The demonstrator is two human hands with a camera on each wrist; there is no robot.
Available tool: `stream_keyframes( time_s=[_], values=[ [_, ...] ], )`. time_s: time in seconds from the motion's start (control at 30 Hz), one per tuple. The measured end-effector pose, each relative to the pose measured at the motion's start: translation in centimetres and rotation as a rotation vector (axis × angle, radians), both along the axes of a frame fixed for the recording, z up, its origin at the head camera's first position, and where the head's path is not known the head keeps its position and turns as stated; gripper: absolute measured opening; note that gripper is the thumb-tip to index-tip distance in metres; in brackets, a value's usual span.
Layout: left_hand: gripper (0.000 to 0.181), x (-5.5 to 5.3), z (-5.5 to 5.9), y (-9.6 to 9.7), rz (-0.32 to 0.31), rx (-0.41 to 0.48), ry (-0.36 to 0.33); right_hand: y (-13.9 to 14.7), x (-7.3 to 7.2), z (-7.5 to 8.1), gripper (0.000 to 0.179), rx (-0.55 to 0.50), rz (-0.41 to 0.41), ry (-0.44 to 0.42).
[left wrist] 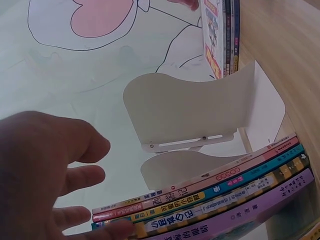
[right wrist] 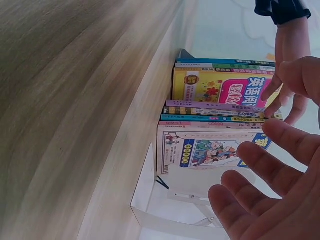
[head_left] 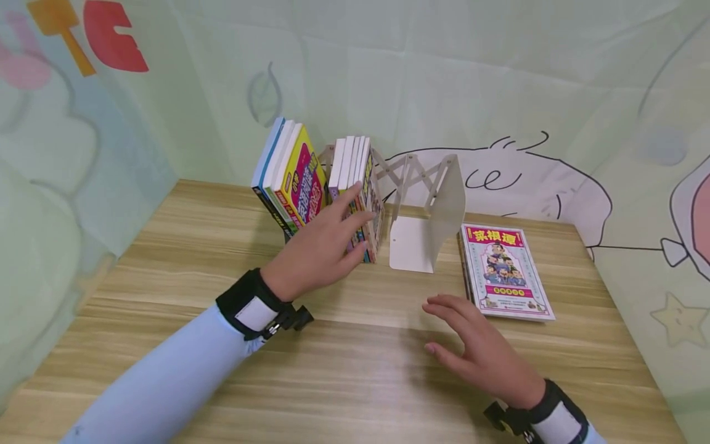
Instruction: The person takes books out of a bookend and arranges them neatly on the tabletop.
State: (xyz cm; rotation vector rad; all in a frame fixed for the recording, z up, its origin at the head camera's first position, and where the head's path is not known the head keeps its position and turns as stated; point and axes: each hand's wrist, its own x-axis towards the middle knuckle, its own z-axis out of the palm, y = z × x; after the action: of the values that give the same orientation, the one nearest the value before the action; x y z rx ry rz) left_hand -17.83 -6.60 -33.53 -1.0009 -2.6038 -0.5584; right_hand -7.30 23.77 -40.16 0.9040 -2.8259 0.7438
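My left hand [head_left: 318,250] reaches over a row of thin upright books [head_left: 348,161], its fingers extended with the tips at the spines. In the left wrist view, those fingers lie by one end of the colourful book spines [left wrist: 220,192]. The row stands in a white expandable book rack [head_left: 448,200] with folding crossbars. Left of it, taller books with a yellow cover [head_left: 306,182] lean to the left. My right hand [head_left: 482,351] hovers above the table in front of the rack, fingers spread and slightly bent, holding nothing.
Right of the rack, a small stack of books [head_left: 505,271] lies flat, a pink-and-white comic cover on top. The wooden table [head_left: 344,370] meets a printed cloth backdrop [head_left: 355,74] behind and at the sides. The rack's white end plate stands upright between the row and the stack.
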Motion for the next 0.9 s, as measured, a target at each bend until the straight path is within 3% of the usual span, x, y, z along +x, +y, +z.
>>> stream_keyframes(
  time_s=[0.3, 0.67, 0.9],
  values=[
    [0.039, -0.25, -0.10, 0.06, 0.008, -0.014, -0.013, -0.05, -0.09, -0.34, 0.055, -0.020, 0.032, 0.016],
    [0.024, 0.07, -0.24, 0.07, -0.040, 0.087, 0.062, -0.06, 0.03, -0.49, 0.052, -0.014, 0.023, -0.026],
    [0.017, 0.49, -0.20, 0.41, -0.099, 0.165, 0.087, -0.11, 0.10, -0.77, 0.053, -0.018, 0.039, -0.001]
  ],
)
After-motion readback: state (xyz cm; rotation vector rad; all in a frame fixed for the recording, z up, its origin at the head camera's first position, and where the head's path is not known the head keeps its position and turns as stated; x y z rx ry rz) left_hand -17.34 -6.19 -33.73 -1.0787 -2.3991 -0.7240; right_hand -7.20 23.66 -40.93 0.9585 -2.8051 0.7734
